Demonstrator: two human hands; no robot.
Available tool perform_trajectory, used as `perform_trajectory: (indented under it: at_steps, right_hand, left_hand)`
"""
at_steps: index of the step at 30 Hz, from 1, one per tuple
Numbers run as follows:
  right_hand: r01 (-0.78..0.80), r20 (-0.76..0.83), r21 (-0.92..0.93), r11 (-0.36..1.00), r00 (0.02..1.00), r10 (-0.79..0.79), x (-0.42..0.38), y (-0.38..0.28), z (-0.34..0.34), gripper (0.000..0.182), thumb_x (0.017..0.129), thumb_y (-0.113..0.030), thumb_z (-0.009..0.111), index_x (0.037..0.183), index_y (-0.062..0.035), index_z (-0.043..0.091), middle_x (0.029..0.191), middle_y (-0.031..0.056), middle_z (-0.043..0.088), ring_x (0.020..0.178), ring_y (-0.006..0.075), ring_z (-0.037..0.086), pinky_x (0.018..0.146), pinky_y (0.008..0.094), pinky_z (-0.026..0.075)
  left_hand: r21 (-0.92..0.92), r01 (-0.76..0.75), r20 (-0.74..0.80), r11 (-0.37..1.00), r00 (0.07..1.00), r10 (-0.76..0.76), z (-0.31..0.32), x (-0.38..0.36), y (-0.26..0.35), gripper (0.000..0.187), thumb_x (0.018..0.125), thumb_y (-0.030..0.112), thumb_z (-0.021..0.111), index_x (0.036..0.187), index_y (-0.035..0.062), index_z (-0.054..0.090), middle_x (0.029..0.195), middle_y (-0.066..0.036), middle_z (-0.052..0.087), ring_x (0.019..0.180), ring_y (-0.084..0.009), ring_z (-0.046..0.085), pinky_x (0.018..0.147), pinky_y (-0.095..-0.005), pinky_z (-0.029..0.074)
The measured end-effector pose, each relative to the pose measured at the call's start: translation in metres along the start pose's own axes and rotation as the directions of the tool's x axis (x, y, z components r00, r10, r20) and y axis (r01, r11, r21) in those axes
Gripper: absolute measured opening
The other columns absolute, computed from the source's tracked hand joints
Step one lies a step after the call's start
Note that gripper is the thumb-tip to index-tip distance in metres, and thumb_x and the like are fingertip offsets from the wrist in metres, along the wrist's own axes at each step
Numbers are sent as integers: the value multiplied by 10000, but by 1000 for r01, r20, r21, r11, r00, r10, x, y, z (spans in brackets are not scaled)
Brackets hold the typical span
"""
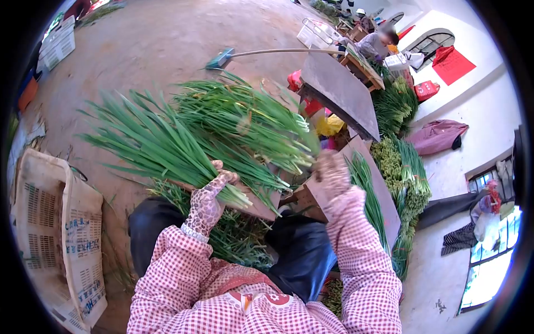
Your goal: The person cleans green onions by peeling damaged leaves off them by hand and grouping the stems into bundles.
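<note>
My left hand [210, 196], in a patterned lace glove, is closed around a bunch of garlic chives [158, 142]. Their pale cut ends point down toward my lap and the long green leaves fan out to the upper left. Beyond that bunch, a larger heap of garlic chives [239, 114] lies with its white ends toward the right. My right hand [332, 171], gloved the same way, is beside those white ends and over the edge of a board [318, 195]; its fingers are smeared by motion. More long green leaves [367, 192] lie on the board to its right.
A plastic crate [83, 245] stands at the left. Loose greens [236, 236] lie between my knees. A dark tabletop [339, 92] and a broom [221, 58] are ahead. Stacked bundles of greens [397, 106] line the right wall, and a person [372, 45] sits farther back.
</note>
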State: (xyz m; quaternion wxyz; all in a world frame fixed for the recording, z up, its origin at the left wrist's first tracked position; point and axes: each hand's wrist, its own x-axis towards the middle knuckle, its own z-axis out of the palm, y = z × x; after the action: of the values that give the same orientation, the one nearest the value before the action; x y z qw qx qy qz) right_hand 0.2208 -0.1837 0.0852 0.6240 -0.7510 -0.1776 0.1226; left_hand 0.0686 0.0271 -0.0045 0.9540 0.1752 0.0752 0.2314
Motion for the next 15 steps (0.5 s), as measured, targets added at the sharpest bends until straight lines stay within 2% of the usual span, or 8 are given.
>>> perform_trajectory:
  at_steps: [1,2,5,6,8,10,12,15]
  right_hand:
    - [-321,51,-206,925,940,337,-6,-1,11,171,888,-243,510,921,-77,537,639,-3,515,522,85,477,453,222,405]
    - [-577,28,-400,712,769,639,-13,-1,18,163,887,-240,511,894,-78,530,630,-9,501,517,89,466,449,229,409]
    - [-504,40,73,861,864,502,-20,7,17,180,888,-228,510,985,-76,519,701,6,536,567,92,491,451,225,412]
    - [-436,202,286,854,898,391,-21,8,18,200,880,-213,527,1023,-75,506,757,15,557,588,95,502,461,226,414]
    - [-314,117,30,949,944,309,-30,9,33,226,869,-213,549,1035,-66,504,791,19,562,596,97,495,507,224,427]
    - [-270,251,-130,954,922,295,-45,27,41,294,839,-188,594,1083,-39,528,839,33,597,720,102,541,662,235,456]
    - [-244,298,-172,954,910,286,-56,42,51,276,820,-161,612,1053,-23,558,860,53,616,795,107,559,715,252,460]
    - [-212,311,-327,921,896,317,-66,53,58,308,807,-188,624,1055,-14,570,930,105,624,872,157,582,783,280,459]
  left_hand:
    - [-8,-26,39,1000,999,26,-2,-2,1,287,789,-34,564,1053,54,491,836,-75,580,741,-194,565,752,-355,478]
    - [5,-15,40,1000,999,14,-3,-7,2,287,789,-34,564,1053,54,491,836,-75,580,741,-194,565,752,-355,478]
    - [-14,93,-87,996,992,-94,-4,-19,5,244,784,-54,561,985,81,525,881,-26,548,687,-157,527,638,-348,484]
    - [-1,101,-92,995,991,-100,-6,-24,4,244,784,-54,561,985,81,525,881,-26,548,687,-157,527,638,-348,484]
    - [3,152,-222,988,964,-147,-3,-29,-4,248,767,-70,575,975,56,530,892,-38,546,677,-159,533,603,-337,494]
    - [226,159,-231,961,967,-106,3,-35,-15,299,760,-32,612,1030,62,523,919,-44,580,734,-158,569,610,-271,499]
    - [281,322,-329,904,917,-225,5,-33,-25,250,763,-14,620,998,17,543,896,-70,591,725,-160,582,614,-256,509]
    - [332,422,-378,844,879,-291,7,-26,-33,192,780,68,633,945,-8,572,834,-78,602,693,-160,589,601,-265,499]
